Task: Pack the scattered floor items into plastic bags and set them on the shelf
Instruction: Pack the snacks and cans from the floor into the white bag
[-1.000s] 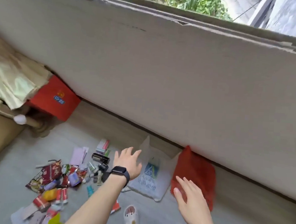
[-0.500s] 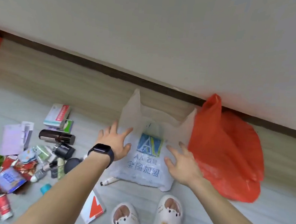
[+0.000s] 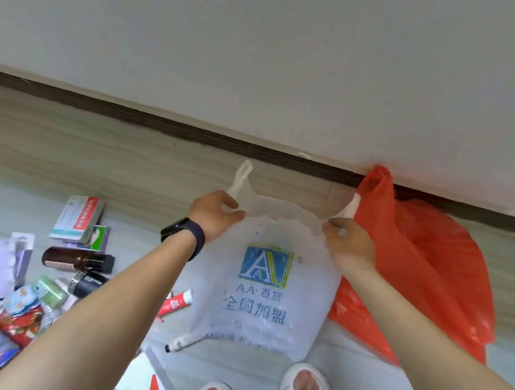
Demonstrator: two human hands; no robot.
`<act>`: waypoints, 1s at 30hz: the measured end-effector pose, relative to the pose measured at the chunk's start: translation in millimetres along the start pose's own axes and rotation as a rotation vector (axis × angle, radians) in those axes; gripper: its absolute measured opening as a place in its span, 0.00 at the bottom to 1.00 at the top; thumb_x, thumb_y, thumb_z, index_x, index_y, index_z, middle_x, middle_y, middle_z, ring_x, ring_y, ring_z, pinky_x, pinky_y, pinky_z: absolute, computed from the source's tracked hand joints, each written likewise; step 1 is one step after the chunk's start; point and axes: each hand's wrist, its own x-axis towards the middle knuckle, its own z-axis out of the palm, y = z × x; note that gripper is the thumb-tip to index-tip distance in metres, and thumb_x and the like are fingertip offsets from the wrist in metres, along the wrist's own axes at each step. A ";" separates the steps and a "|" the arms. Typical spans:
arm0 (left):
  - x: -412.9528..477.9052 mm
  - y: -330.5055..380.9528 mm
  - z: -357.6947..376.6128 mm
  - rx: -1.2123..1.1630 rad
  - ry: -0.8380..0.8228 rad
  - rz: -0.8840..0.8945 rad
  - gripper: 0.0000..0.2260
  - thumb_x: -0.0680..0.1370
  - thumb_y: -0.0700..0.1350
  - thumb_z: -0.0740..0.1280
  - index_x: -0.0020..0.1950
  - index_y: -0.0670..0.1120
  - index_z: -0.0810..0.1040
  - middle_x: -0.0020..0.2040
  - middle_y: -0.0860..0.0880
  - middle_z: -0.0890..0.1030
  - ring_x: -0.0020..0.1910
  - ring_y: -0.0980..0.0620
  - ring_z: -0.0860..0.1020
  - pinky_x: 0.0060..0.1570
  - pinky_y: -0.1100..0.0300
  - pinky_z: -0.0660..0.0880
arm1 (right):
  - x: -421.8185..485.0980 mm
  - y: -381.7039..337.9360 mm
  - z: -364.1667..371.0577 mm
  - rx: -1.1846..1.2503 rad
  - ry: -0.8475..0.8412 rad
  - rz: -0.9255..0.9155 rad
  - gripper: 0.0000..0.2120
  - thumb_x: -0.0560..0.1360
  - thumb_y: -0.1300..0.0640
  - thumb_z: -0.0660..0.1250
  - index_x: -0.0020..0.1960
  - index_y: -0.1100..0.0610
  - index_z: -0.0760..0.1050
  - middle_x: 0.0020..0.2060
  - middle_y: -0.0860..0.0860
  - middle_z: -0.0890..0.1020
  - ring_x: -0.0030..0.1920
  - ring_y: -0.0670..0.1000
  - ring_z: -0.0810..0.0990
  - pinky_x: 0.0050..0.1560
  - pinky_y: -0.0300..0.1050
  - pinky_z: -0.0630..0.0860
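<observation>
A white plastic bag (image 3: 260, 304) with a blue logo lies on the floor in front of me. My left hand (image 3: 213, 214), with a dark watch on the wrist, pinches the bag's rim below its left handle. My right hand (image 3: 349, 241) pinches the rim by the right handle. A red plastic bag (image 3: 428, 267) lies just right of it, against the wall. Scattered items cover the floor at the left: a brown bottle (image 3: 76, 260), a red and white box (image 3: 78, 217), a red tube (image 3: 175, 303), a white pen (image 3: 183, 343) and snack packets (image 3: 19, 321).
A grey wall (image 3: 259, 58) with a dark skirting strip runs across the far side. My feet in white slippers (image 3: 305, 387) stand at the bottom edge. A white and red box (image 3: 148, 382) lies left of them.
Both hands moved from resting flat on the white bag up to its rim and now pinch it by the handles. The view has drawn closer to the floor.
</observation>
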 end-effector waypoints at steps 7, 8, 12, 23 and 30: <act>-200.4 45.8 -148.0 -0.194 0.097 -0.108 0.13 0.70 0.39 0.66 0.44 0.58 0.79 0.49 0.52 0.82 0.37 0.50 0.77 0.34 0.62 0.70 | -172.1 -113.9 -109.8 0.020 -0.101 -0.145 0.13 0.74 0.52 0.70 0.58 0.47 0.78 0.50 0.48 0.83 0.56 0.53 0.80 0.52 0.46 0.71; -232.7 47.9 -173.4 -0.132 0.077 -0.113 0.17 0.69 0.37 0.64 0.44 0.60 0.79 0.51 0.50 0.81 0.39 0.49 0.78 0.36 0.62 0.72 | -197.7 -131.6 -126.1 -0.027 -0.136 -0.183 0.13 0.73 0.53 0.71 0.57 0.45 0.78 0.48 0.46 0.82 0.55 0.52 0.80 0.50 0.45 0.70; -338.4 50.9 -265.2 0.144 -0.068 -0.143 0.23 0.70 0.36 0.59 0.53 0.62 0.81 0.55 0.49 0.76 0.56 0.47 0.78 0.49 0.67 0.70 | -289.6 -197.5 -172.8 -0.400 -0.303 -0.416 0.16 0.73 0.49 0.69 0.61 0.42 0.75 0.57 0.46 0.78 0.58 0.51 0.79 0.52 0.44 0.72; -532.1 -8.6 -430.1 0.221 0.250 -0.323 0.13 0.74 0.54 0.64 0.53 0.50 0.79 0.54 0.47 0.83 0.55 0.41 0.79 0.45 0.58 0.72 | -474.1 -342.3 -139.6 -0.619 -0.497 -0.838 0.14 0.75 0.44 0.61 0.61 0.40 0.71 0.66 0.44 0.73 0.57 0.53 0.78 0.52 0.49 0.76; -606.7 -114.7 -452.2 0.161 0.296 -0.405 0.15 0.70 0.55 0.62 0.53 0.50 0.79 0.51 0.46 0.83 0.51 0.41 0.80 0.44 0.58 0.75 | -567.5 -372.8 -68.2 -0.688 -0.549 -0.909 0.15 0.76 0.45 0.61 0.62 0.42 0.71 0.69 0.48 0.71 0.59 0.56 0.78 0.55 0.50 0.75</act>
